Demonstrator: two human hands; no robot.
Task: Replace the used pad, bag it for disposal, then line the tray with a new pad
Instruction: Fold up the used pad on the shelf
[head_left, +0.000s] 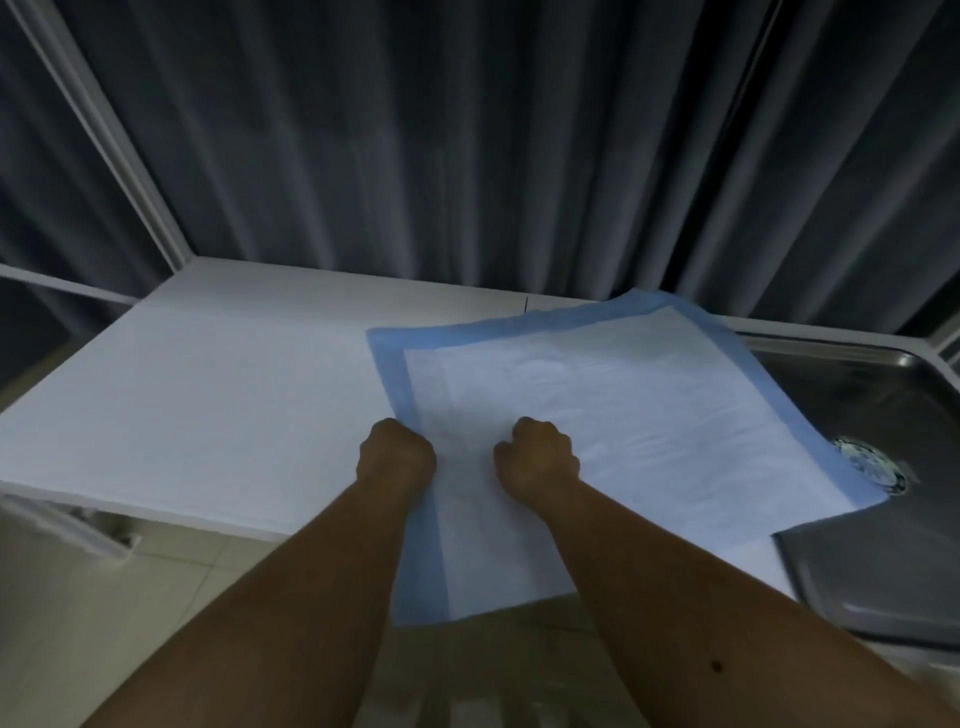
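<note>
Both fists, left hand (396, 451) and right hand (537, 457), grip the unmarked blue-bordered pad (649, 410).

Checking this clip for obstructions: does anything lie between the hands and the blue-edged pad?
Nothing visible does. The left hand and right hand both grip the pad directly, fingers curled into it, on the white counter.

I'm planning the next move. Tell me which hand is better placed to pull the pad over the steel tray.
Probably the right hand. It grips the pad nearer the tray, which lies to the right. The left hand holds the pad's blue left border, farther from it.
</note>
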